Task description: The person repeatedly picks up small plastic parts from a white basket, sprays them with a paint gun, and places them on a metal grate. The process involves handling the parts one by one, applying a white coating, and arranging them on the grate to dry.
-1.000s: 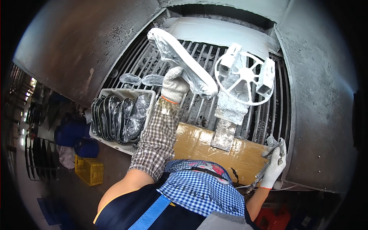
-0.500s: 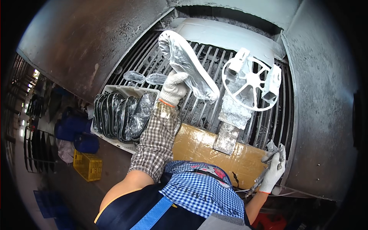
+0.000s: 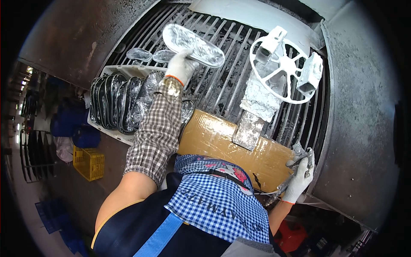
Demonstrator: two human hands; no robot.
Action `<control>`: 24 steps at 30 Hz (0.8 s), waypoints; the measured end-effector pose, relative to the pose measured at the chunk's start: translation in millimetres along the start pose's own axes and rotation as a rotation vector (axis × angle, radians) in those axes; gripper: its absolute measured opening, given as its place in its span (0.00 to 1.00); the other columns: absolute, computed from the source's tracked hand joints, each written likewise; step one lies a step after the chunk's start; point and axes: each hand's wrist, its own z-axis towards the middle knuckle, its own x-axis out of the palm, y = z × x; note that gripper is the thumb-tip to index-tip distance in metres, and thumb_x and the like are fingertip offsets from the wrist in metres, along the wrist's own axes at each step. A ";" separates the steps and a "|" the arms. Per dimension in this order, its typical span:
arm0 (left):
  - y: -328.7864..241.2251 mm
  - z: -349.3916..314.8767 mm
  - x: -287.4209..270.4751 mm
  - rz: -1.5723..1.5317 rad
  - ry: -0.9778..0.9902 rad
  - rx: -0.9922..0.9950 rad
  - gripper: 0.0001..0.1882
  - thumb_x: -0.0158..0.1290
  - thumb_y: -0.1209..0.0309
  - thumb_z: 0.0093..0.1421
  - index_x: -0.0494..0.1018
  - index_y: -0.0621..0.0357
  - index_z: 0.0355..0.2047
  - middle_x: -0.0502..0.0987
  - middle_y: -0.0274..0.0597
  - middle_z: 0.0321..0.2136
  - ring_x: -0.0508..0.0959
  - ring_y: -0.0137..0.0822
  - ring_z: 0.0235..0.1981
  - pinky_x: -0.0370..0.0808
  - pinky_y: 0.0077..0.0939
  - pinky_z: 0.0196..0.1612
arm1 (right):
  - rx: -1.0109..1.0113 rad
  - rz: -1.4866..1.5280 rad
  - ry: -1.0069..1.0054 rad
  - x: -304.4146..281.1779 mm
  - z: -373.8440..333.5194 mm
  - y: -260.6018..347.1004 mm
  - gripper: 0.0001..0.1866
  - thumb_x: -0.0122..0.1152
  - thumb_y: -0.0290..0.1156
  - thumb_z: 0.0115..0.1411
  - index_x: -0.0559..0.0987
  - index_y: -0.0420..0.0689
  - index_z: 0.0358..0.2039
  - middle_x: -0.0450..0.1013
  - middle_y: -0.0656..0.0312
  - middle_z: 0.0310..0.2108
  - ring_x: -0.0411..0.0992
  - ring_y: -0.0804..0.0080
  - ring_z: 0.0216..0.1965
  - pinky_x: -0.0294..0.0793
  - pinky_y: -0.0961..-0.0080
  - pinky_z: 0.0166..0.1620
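1. Left hand point(image 3: 182, 66), in a white glove, closed on the lower edge of a silvery oval sole point(image 3: 193, 39), held flat over the grate point(image 3: 222, 85) toward 12 o'clock.
2. Sole coated grey-white, long axis running from 10 to 4 o'clock, lifted above the bars rather than lying on them.
3. Right hand point(image 3: 299, 177), also gloved, gripped around a grey spray gun point(image 3: 302, 156) at 4 o'clock, beside the edge of the cardboard point(image 3: 222, 141).
4. Crate point(image 3: 112, 128) at 9 o'clock of the left hand, packed with dark soles point(image 3: 115, 103) standing on edge, some wrapped in a silver film.
5. Two small clear oval pieces point(image 3: 150, 55) lying on the grate just at 9 o'clock of the held sole.
6. White wheel-shaped jig point(image 3: 287, 68) resting on the grate at 2 o'clock, with a crusted grey post point(image 3: 257, 111) below it, reaching down onto the cardboard.
7. Yellow basket point(image 3: 88, 162) down on the floor at 8 o'clock, well apart from the crate.
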 end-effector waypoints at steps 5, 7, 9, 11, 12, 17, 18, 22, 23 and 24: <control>79.7 20.3 -70.4 -0.069 -0.214 -0.179 0.23 0.50 0.78 0.72 0.64 0.72 0.65 0.77 0.60 0.58 0.80 0.52 0.57 0.85 0.47 0.56 | 0.018 -0.010 -0.020 4.9 0.4 2.7 0.26 0.51 0.34 0.77 0.71 0.32 0.69 0.76 0.51 0.60 0.74 0.67 0.58 0.71 0.70 0.62; 105.5 17.5 -94.6 -0.081 -0.297 -0.312 0.23 0.55 0.78 0.70 0.69 0.71 0.63 0.80 0.55 0.56 0.82 0.47 0.54 0.84 0.37 0.56 | 0.035 -0.033 -0.012 6.7 0.1 7.0 0.26 0.51 0.35 0.77 0.71 0.32 0.69 0.76 0.51 0.60 0.74 0.67 0.58 0.71 0.70 0.63; 135.9 19.3 -116.0 -0.057 -0.351 -0.397 0.22 0.56 0.77 0.69 0.71 0.69 0.61 0.81 0.54 0.53 0.83 0.47 0.51 0.84 0.38 0.53 | 0.054 -0.068 -0.003 6.1 -0.9 8.8 0.27 0.52 0.35 0.77 0.71 0.32 0.69 0.76 0.51 0.60 0.74 0.67 0.58 0.71 0.70 0.63; 163.0 19.5 -131.2 0.004 -0.383 -0.451 0.21 0.57 0.76 0.68 0.73 0.67 0.60 0.81 0.54 0.50 0.83 0.47 0.48 0.83 0.39 0.50 | 0.026 -0.072 -0.009 5.8 -0.5 7.7 0.27 0.52 0.35 0.77 0.70 0.31 0.69 0.76 0.51 0.60 0.74 0.67 0.58 0.71 0.70 0.63; 172.1 19.4 -137.0 0.043 -0.393 -0.465 0.20 0.58 0.75 0.67 0.74 0.65 0.59 0.82 0.53 0.49 0.83 0.47 0.46 0.83 0.40 0.48 | 0.013 -0.071 -0.011 6.3 0.3 5.5 0.27 0.52 0.35 0.77 0.70 0.31 0.69 0.76 0.51 0.60 0.74 0.67 0.58 0.71 0.70 0.63; 189.8 27.1 -137.9 -0.047 -0.353 -0.375 0.24 0.60 0.67 0.68 0.73 0.62 0.62 0.80 0.54 0.52 0.82 0.49 0.51 0.81 0.43 0.52 | 0.052 -0.049 0.006 2.5 3.3 -2.3 0.27 0.53 0.32 0.75 0.69 0.32 0.70 0.73 0.51 0.66 0.72 0.66 0.63 0.69 0.69 0.66; 188.0 30.8 -133.9 -0.094 -0.313 -0.320 0.26 0.60 0.64 0.68 0.71 0.62 0.63 0.79 0.55 0.54 0.81 0.50 0.53 0.81 0.43 0.54 | 0.055 -0.050 0.003 2.6 3.2 -2.6 0.27 0.53 0.32 0.76 0.69 0.31 0.70 0.72 0.51 0.66 0.72 0.66 0.63 0.68 0.69 0.66; 171.4 42.2 -115.8 -0.108 -0.434 -0.413 0.29 0.63 0.53 0.68 0.71 0.63 0.56 0.77 0.56 0.47 0.81 0.48 0.45 0.81 0.42 0.46 | 0.088 -0.055 0.007 5.6 0.6 5.1 0.27 0.53 0.33 0.76 0.70 0.31 0.70 0.73 0.52 0.66 0.72 0.66 0.63 0.69 0.69 0.66; 170.5 46.1 -129.6 -0.073 -0.375 -0.428 0.31 0.61 0.52 0.68 0.68 0.65 0.59 0.75 0.59 0.49 0.80 0.49 0.44 0.81 0.43 0.44 | 0.092 -0.060 0.027 7.1 3.1 8.2 0.27 0.53 0.33 0.76 0.70 0.32 0.70 0.73 0.52 0.65 0.72 0.67 0.62 0.69 0.70 0.65; 171.2 42.9 -136.0 -0.031 -0.311 -0.453 0.34 0.60 0.51 0.69 0.65 0.66 0.61 0.74 0.61 0.50 0.80 0.51 0.44 0.82 0.44 0.43 | 0.102 -0.069 0.035 8.3 4.3 8.0 0.27 0.53 0.33 0.76 0.70 0.32 0.70 0.73 0.52 0.65 0.72 0.67 0.61 0.69 0.70 0.64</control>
